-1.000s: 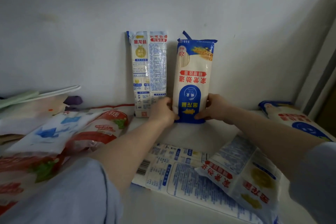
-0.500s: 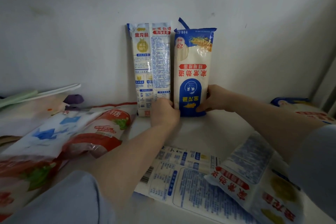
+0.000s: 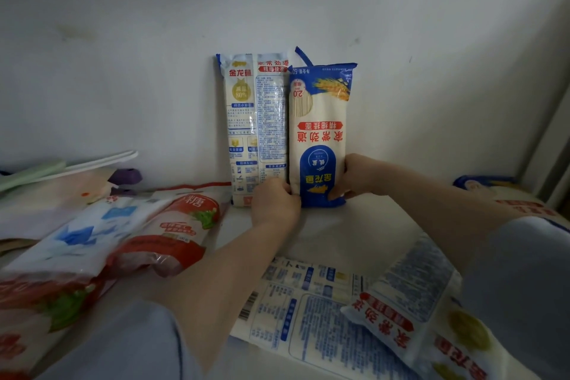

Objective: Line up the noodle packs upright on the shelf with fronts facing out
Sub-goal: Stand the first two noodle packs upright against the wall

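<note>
A white shelf (image 3: 354, 234) is running along a pale wall (image 3: 277, 3). At far centre two noodle packs are standing upright against the wall, touching side by side. The blue-fronted pack (image 3: 320, 133) on the right is showing its front, though its print is reading upside down. The pack beside it (image 3: 256, 120), on the left, is showing its back label. More packs are lying flat: two overlapping ones (image 3: 354, 324) at near right, another (image 3: 490, 191) at far right. Red and white bags (image 3: 123, 244) are lying at the left.

The right hand (image 3: 354, 176) is holding the blue-fronted pack's lower right edge, its grip curled round it. The left hand (image 3: 274, 203) is curled at the pack's lower left corner, apparently pinching it.

To finish this step well, the base should be settling flat and square before both hands are letting go, so the pack is not tipping; the left pack probably needs turning front-out.
</note>
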Demonstrator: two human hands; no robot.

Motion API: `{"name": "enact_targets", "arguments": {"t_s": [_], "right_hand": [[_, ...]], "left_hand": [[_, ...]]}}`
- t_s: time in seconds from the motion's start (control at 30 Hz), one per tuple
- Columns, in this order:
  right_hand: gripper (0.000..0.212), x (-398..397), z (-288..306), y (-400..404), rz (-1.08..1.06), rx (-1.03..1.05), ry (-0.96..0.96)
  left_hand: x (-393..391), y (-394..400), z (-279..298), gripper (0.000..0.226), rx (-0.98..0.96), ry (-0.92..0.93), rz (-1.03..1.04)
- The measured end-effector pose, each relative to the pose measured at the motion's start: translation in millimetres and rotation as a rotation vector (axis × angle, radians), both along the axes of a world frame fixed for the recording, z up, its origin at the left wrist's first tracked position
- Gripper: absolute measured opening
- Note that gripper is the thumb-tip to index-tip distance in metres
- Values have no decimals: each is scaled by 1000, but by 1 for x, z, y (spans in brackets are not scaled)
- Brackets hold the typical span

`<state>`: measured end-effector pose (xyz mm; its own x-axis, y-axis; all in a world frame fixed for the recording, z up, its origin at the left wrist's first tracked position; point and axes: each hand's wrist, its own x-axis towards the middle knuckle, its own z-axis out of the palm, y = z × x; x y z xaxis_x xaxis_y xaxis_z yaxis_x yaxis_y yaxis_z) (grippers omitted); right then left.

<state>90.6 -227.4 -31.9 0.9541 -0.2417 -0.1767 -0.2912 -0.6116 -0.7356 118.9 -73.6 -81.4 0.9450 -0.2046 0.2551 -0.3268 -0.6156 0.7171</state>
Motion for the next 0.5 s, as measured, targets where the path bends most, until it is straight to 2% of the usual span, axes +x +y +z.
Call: {"name": "enact_targets", "arguments": {"t_s": [0.23, 0.5], "right_hand": [[45, -13, -27, -16, -89, 290, -104], [44, -15, -21, -16, -96, 320, -85]], "left_hand": [[0, 3, -1, 26, -36, -2, -19], [-4, 1, 0, 17, -33, -42, -37]]}}
